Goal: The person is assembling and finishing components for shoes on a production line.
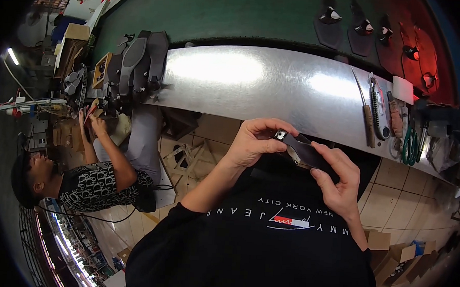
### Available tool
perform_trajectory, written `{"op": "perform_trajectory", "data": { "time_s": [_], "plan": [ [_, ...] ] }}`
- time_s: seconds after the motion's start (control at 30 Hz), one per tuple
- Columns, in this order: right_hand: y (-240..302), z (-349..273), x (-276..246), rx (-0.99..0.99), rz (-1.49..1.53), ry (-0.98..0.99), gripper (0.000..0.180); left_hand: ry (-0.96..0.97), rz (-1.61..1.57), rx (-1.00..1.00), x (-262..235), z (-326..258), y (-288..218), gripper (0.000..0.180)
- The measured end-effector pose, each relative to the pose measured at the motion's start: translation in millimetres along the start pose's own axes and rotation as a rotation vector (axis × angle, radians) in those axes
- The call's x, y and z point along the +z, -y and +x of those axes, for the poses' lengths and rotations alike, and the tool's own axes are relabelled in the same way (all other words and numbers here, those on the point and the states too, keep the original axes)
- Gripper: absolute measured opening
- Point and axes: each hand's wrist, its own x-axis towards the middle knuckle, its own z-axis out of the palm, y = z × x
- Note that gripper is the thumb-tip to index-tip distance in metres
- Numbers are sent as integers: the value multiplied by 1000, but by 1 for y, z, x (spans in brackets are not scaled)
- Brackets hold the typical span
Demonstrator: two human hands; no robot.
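Above my lap, close to the near edge of the metal bench, a dark shoe part (pixel 312 154) is held between both hands. It looks like a curved sandal piece, with a small shiny white bit (pixel 281 135) at its left end and a paler underside. My left hand (pixel 255 142) pinches that left end between thumb and fingers. At the other end, my right hand (pixel 341 179) closes its thumb and fingers on the dark edge. Part of the piece is hidden behind the fingers.
The metal bench (pixel 217 91) lies ahead, with a green conveyor belt (pixel 237 14) beyond, carrying dark shoe parts (pixel 329 32). A wooden-handled tool (pixel 369 125), a cutter (pixel 380 112) and green-handled scissors (pixel 410 145) lie right. Soles (pixel 135 63) are piled left, near a co-worker (pixel 103 181).
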Motion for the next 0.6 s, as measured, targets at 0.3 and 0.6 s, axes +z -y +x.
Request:
{"op": "perform_trajectory", "data": {
  "time_s": [0.3, 0.6],
  "plan": [
    [-1, -2, -1, 36, 14, 19, 45, 7, 19, -6, 0, 1, -1, 32],
    [-1, -2, -2, 26, 30, 22, 45, 29, 47, -1, 2, 3, -2, 33]
  ]
}}
